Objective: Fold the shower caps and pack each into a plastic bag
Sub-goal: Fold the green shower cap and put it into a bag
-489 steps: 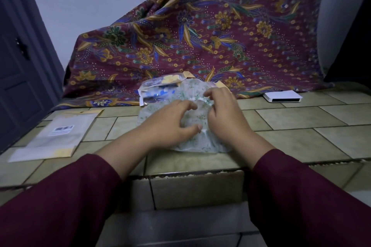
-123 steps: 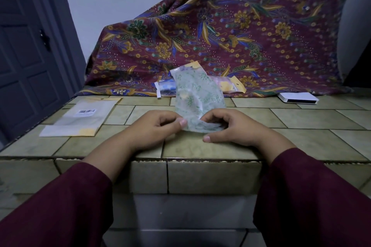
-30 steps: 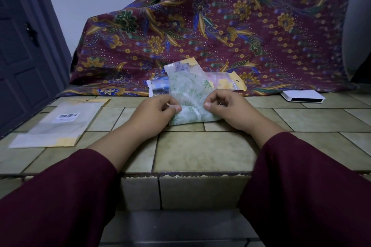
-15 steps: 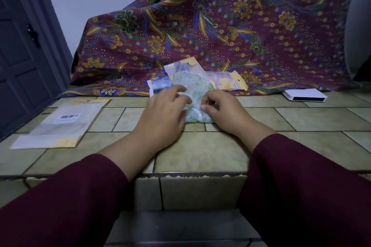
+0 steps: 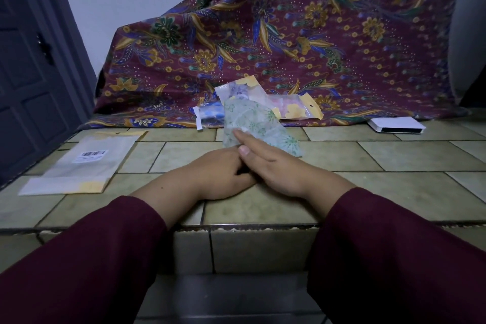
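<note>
Flat on the folded, translucent green-flowered plastic shower cap (image 5: pixel 259 123), my right hand (image 5: pixel 273 166) presses its near edge with straight fingers; it curls round nothing. My left hand (image 5: pixel 218 173) lies beside it on the tiles, its fingertips tucked under the right hand, so I cannot tell whether they pinch the cap or are merely bent. Both wrists come out of dark maroon sleeves (image 5: pixel 92 265).

From the largest thing down: a big maroon batik cloth (image 5: pixel 289 34) with gold and blue flowers drapes over something bulky at the back and spills onto the greenish tiled ledge (image 5: pixel 394 192) I work on. A dark panelled door (image 5: pixel 29 81) stands at far left.

On the ledge to my left lies a flat, clear plastic bag (image 5: pixel 81 166) with a barcode label and yellow ends; I see nothing inside it. It sits well apart from the cap.

Behind the cap, against the cloth's hem, three packed bags huddle together. The clear bag with the yellow header (image 5: pixel 240 89) leans upright just behind the cap and holds something pale with purple print. To its right a clear bag with a yellow hang-tab (image 5: pixel 292 109) lies flat with pinkish contents. To its left a small clear bag (image 5: pixel 210 114) holds something blue and white.

At far right, near the cloth's edge, rests a flat white box (image 5: pixel 395 125) with a dark side.

The cap lies on the ledge, its far end rising in front of the packed bags.
</note>
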